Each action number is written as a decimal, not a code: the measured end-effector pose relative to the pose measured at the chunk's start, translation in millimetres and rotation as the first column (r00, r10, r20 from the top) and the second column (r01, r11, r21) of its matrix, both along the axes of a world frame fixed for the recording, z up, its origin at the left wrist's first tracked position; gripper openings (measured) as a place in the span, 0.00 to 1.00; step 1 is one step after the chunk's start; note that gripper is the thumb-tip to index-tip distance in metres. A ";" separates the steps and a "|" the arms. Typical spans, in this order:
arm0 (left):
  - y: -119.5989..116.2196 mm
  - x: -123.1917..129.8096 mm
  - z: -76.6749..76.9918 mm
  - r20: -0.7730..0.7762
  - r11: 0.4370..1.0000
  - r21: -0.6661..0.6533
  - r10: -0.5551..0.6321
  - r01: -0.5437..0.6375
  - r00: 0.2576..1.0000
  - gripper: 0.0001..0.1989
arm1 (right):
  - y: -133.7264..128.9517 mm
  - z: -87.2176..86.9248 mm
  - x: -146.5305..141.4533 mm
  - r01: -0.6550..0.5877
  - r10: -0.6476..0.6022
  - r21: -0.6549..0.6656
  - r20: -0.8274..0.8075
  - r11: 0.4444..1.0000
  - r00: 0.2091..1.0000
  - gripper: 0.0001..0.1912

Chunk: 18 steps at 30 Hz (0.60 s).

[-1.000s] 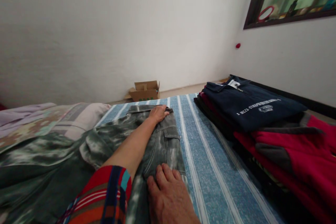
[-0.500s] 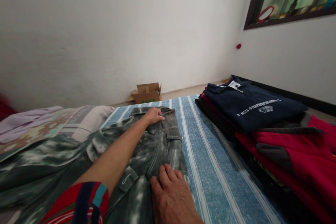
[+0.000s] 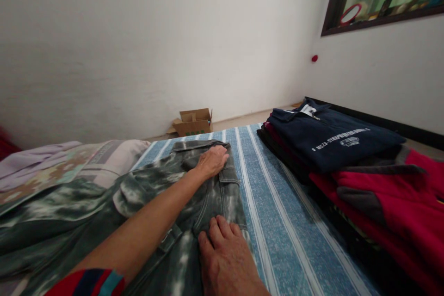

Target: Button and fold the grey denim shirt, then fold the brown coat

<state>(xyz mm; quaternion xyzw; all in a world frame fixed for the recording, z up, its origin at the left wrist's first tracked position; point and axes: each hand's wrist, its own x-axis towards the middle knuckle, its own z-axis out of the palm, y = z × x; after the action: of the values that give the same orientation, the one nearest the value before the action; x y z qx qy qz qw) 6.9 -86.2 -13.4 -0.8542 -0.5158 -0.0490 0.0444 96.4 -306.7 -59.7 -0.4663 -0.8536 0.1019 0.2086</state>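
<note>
Grey-green mottled cargo trousers (image 3: 187, 185) lie folded lengthwise on the bed, waistband at the far end. Near the waistband's right corner, my left hand (image 3: 213, 162) is closed on the cloth, its fingers curled and partly hidden. The left arm reaches across the trousers, a striped red, navy and teal sleeve (image 3: 93, 282) at its near end. My right hand (image 3: 227, 254) rests palm down on the trouser leg below the side pocket, with its fingers stretched out. Loose parts of the trousers spread to the left.
A blue striped sheet (image 3: 277, 203) covers the bed. To the right are a folded navy top (image 3: 333, 134) on a pile of clothes and a red garment (image 3: 391, 194). Pale and patterned cloth (image 3: 114, 157) lies left. Beyond the bed's far edge is a cardboard box (image 3: 193, 122).
My left hand has slid right along the top of the trousers, towards their right edge. My right hand has stayed in place.
</note>
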 end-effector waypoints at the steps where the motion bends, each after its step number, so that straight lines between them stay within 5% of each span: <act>1: -0.6 1.8 -5.6 -0.007 0.999 -0.044 -0.020 0.020 1.000 0.19 | -0.3 -0.1 0.3 0.001 -0.001 0.004 0.000 1.000 1.000 0.21; 7: 9.1 -1.5 -31.9 -0.044 0.973 -0.229 0.014 -0.024 0.999 0.35 | -3.5 -0.2 1.6 0.014 -0.014 0.032 -0.001 0.999 1.000 0.22; 18: 12.2 6.2 -23.9 -0.044 0.943 -0.330 0.025 -0.038 0.999 0.41 | -3.9 0.5 2.9 -0.004 0.004 0.000 -0.013 1.000 1.000 0.22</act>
<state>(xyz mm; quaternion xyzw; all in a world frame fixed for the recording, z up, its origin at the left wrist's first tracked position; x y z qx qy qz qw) 13.0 -73.9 -37.3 -0.8420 -0.5293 0.0559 -0.0887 99.4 -310.6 -59.3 -0.4640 -0.8531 0.1055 0.2140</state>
